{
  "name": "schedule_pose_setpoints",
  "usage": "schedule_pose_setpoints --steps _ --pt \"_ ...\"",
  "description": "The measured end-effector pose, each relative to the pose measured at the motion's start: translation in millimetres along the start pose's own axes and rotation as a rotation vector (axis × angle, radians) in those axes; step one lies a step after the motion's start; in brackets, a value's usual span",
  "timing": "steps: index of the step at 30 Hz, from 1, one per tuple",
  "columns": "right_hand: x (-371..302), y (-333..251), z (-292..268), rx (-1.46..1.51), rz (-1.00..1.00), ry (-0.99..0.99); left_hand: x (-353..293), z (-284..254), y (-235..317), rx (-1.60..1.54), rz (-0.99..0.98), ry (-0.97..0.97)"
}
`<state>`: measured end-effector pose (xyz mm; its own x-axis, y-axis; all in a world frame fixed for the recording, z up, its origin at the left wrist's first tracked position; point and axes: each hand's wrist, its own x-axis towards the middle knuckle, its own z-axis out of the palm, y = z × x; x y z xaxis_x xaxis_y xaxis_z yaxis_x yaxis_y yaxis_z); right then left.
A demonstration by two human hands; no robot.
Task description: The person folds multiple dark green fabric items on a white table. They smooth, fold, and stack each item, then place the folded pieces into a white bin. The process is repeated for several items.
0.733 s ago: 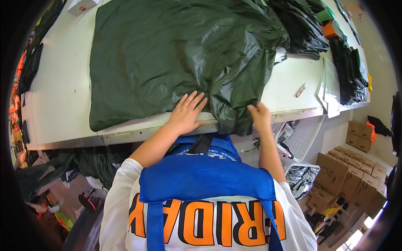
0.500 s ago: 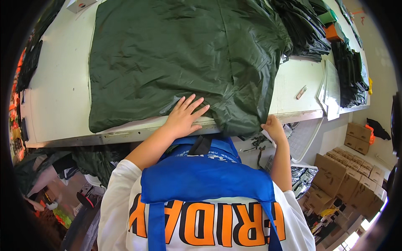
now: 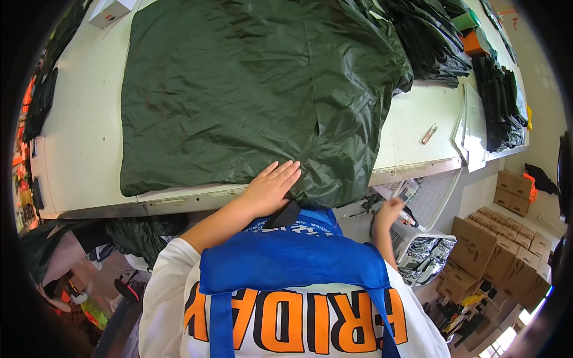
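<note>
A large sheet of dark green, shiny fabric (image 3: 239,101) lies spread over the white table, creased toward its right side. Its near right corner hangs over the table's front edge. My left hand (image 3: 274,190) rests flat on the near edge of the fabric, fingers stretched out and held side by side. Off the fabric, beyond the table's front edge to the right, is my right hand (image 3: 388,213). Its fingers are curled closed; a blurred greyish shape shows just above them, and I cannot make out what they hold.
Stacks of folded dark fabric (image 3: 427,48) lie at the far right. A small cutter-like tool (image 3: 430,133) and papers (image 3: 471,128) sit on the table's right part. Below the edge stands a white basket (image 3: 418,238) with printed packages. Cardboard boxes (image 3: 501,256) are on the floor at right.
My right hand has let go of the fabric's near right corner and moved down toward me. The fabric has shifted slightly left and nearer. My left hand has slid nearer, its fingers closer together.
</note>
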<state>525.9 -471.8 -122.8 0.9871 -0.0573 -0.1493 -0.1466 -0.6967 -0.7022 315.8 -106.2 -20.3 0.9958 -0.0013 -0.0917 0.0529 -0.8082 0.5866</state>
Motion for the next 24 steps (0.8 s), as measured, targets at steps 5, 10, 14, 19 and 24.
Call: schedule_pose_setpoints --steps 5,10,14,19,24 --pt "-79.3 -22.2 53.4 0.15 -0.061 -0.688 -1.1 3.3 -4.2 0.049 0.039 -0.041" --pt "-70.6 -92.1 4.9 0.088 0.144 -0.885 -1.8 6.0 -11.3 -0.043 0.009 -0.008" --pt "-102.3 -186.1 -93.3 0.188 0.543 -0.873 -6.5 11.0 -13.2 -0.038 0.007 0.048" --pt "-101.9 -124.9 -128.7 -0.541 0.244 -1.314 -6.8 14.3 -14.2 -0.003 0.036 0.052" --pt "5.6 -90.5 -143.9 1.049 0.42 -0.99 -5.6 12.8 -9.9 -0.003 0.043 0.067"
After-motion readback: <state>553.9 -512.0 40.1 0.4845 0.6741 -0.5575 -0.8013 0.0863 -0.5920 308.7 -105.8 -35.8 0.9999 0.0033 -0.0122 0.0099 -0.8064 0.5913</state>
